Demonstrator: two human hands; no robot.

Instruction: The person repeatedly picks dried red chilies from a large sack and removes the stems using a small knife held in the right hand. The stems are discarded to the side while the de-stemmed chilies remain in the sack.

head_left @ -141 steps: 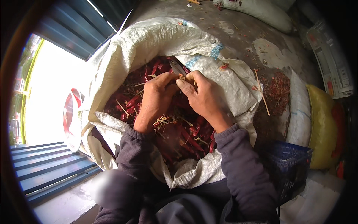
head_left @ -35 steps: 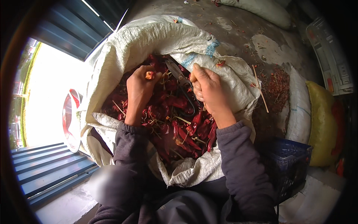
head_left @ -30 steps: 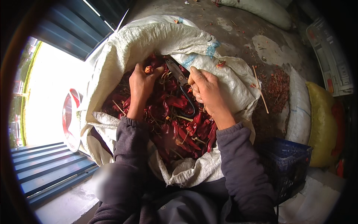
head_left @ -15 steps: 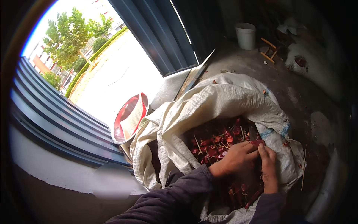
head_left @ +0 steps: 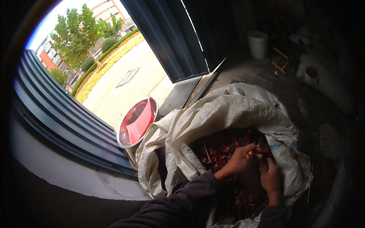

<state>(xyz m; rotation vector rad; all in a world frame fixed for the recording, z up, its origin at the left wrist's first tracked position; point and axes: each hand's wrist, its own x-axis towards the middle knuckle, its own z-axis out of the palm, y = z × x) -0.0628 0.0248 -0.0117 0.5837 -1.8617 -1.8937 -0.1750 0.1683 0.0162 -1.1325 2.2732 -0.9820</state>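
Both hands are over an opened white woven sack (head_left: pixel 228 108) with dried red chili peppers (head_left: pixel 216 159) inside. My left hand (head_left: pixel 237 162) is closed, its fingers bent round a chili pepper; a small orange bit (head_left: pixel 249 154) shows at its fingers. Close beside it, my right hand (head_left: pixel 270 178) has its thumb and fingers pinched at the same pepper, whose red end shows dimly between the hands. Shade hides most of the pepper's shape. More peppers (head_left: pixel 245 199) lie in the sack below my wrists.
A metal basin (head_left: pixel 121 133) holding a red perforated basket (head_left: pixel 140 123) stands left of the sack by the doorway. Blue corrugated panels (head_left: pixel 167 41) frame the opening. Farther back are a white bucket (head_left: pixel 258 45), a small wooden frame (head_left: pixel 280 60) and another whitish sack (head_left: pixel 323 81).
The hands stay together, but the red pepper that showed at the fingertips is now mostly hidden, and an orange bit shows by the left fingers. The view has shifted slightly and the picture is darker.
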